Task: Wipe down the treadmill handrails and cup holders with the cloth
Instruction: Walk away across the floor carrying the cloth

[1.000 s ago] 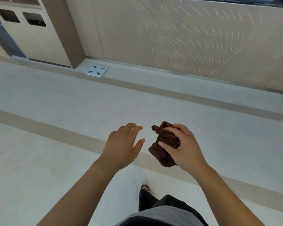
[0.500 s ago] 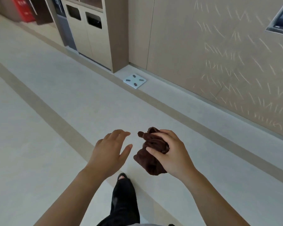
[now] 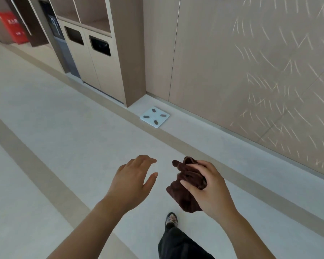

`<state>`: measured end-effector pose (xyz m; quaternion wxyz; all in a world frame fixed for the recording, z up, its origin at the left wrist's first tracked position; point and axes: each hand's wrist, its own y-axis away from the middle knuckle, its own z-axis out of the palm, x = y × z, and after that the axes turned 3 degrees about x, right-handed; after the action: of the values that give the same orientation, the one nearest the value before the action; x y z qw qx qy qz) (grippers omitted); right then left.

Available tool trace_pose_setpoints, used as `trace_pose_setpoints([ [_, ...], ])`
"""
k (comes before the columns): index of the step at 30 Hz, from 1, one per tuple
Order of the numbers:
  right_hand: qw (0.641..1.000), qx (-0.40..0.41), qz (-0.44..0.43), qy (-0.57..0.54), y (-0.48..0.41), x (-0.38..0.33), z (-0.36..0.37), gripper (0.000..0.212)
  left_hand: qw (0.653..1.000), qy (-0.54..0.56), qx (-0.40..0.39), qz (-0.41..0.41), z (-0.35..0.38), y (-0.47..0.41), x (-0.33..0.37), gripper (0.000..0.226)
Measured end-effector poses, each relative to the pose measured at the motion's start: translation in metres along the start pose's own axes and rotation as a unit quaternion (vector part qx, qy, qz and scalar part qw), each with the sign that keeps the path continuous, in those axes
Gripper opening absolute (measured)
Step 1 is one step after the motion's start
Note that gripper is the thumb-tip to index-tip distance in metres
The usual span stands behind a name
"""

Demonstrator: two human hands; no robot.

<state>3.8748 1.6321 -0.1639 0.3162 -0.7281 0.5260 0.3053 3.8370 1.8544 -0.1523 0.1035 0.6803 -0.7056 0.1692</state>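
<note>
A bunched dark brown cloth (image 3: 187, 189) hangs in front of me above the pale floor. My right hand (image 3: 211, 189) grips it from the right, fingers and thumb curled round the bundle. My left hand (image 3: 133, 180) hovers a short way to the left of the cloth, palm down with fingers relaxed and slightly spread, holding nothing. No treadmill, handrail or cup holder is in view.
A white bathroom scale (image 3: 154, 116) lies on the floor by the wall. A beige cabinet with two bin openings (image 3: 94, 57) stands at the back left, a red box (image 3: 11, 27) beyond it. Patterned wall panels (image 3: 251, 71) run along the right. My foot (image 3: 171, 220) steps forward below the cloth.
The view has swung left along the corridor, so the scale and cabinet now sit nearer the centre. A foot has stepped forward. Both hands keep the same pose, cloth still held.
</note>
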Motion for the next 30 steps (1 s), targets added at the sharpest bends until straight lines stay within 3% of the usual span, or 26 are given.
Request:
trace_pose_setpoints([
  [8, 1.000, -0.016, 0.004, 0.002, -0.225, 0.033, 0.043, 0.038, 1.000, -0.009, -0.012, -0.008, 0.011, -0.214, -0.079, 0.042],
  [18, 0.992, -0.106, -0.069, -0.006, -0.486, -0.001, 0.114, 0.039, 0.996, -0.004, 0.018, -0.091, -0.033, -0.413, -0.186, 0.042],
  [25, 0.978, -0.171, -0.119, 0.014, -0.637, -0.038, 0.213, 0.039, 0.988, 0.010, 0.040, -0.149, -0.053, -0.514, -0.308, 0.042],
  [30, 0.979, -0.161, -0.127, 0.005, -0.756, -0.080, 0.291, 0.040, 0.986, 0.005, 0.060, -0.153, -0.095, -0.604, -0.415, 0.039],
])
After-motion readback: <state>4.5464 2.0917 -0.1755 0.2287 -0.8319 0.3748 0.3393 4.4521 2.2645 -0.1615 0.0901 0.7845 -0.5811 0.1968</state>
